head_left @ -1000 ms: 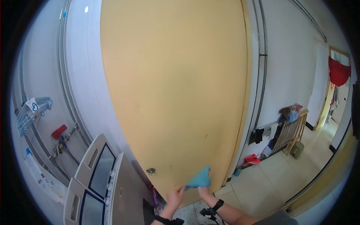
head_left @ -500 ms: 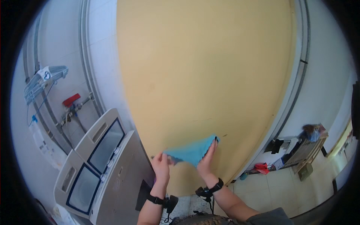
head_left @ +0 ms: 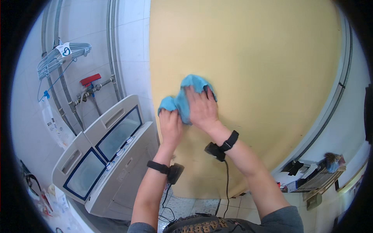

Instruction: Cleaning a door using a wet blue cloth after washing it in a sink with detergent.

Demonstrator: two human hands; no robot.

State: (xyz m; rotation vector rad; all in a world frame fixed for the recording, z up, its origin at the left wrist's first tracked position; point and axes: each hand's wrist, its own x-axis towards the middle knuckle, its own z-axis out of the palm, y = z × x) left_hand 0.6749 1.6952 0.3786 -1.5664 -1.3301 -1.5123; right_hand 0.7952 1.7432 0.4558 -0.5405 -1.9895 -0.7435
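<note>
A light-blue cloth point(head_left: 195, 81) lies bunched against the pale-yellow door point(head_left: 248, 77), near its left edge. My right hand point(head_left: 203, 110) is spread over the larger part of the cloth, its fingers bent into the fabric and pressing it to the surface. Just to the left and a little lower, my left hand point(head_left: 171, 126) grips a smaller fold with curled fingers. Both arms reach up and forward, each with a black strap and a small black device at the wrist. Part of the cloth is hidden beneath the hands.
On the left stands a white twin-tub washing machine point(head_left: 120, 171). Above it are wall pipes, a tap with a red handle point(head_left: 90, 80) and pale-blue hangers point(head_left: 64, 58). A low slatted rack point(head_left: 320, 179) stands at the lower right. Cables hang from both wrists.
Both hands have moved up with the cloth. Earlier it was stretched between them lower down; now it is bunched against the door. The whole view has shifted too.
</note>
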